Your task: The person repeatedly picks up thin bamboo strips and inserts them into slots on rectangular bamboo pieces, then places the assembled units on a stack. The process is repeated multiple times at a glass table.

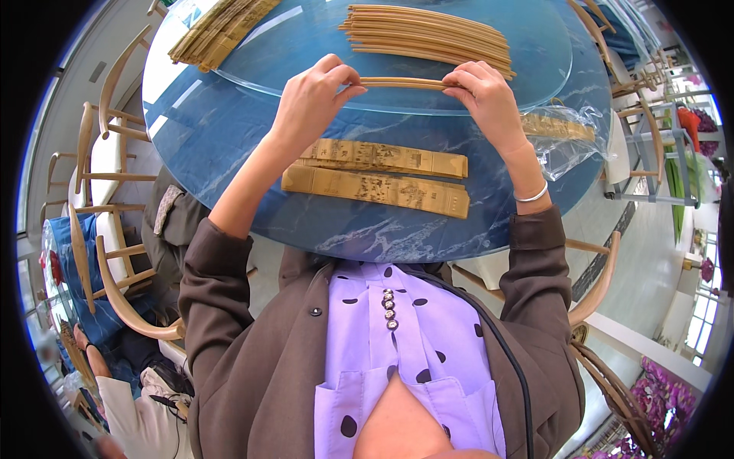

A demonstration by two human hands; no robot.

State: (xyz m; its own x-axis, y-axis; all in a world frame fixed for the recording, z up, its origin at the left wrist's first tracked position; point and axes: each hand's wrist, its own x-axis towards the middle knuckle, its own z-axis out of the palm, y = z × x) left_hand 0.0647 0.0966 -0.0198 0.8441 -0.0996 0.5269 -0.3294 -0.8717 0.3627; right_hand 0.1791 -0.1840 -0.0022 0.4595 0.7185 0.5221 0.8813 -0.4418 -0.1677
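Note:
A pair of light wooden chopsticks (401, 82) is stretched sideways between my two hands, just over the near rim of the glass turntable. My left hand (316, 93) pinches the left end, and my right hand (485, 98) pinches the right end. Beyond them lies a fanned pile of matching chopsticks (428, 38). Closer to me, flat brown paper chopstick sleeves with dark print rest on the table: one sleeve (375, 191) is nearest, and others (382, 157) lie just behind it. A thick stack of such sleeves (218, 34) sits at the far left.
A crumpled clear plastic bag (573, 153) lies at the right with a brown paper strip (562, 126) by it. The round blue marbled table (367, 233) carries a glass turntable (267, 80). Wooden chairs (115, 183) stand around; another person (138, 398) sits at lower left.

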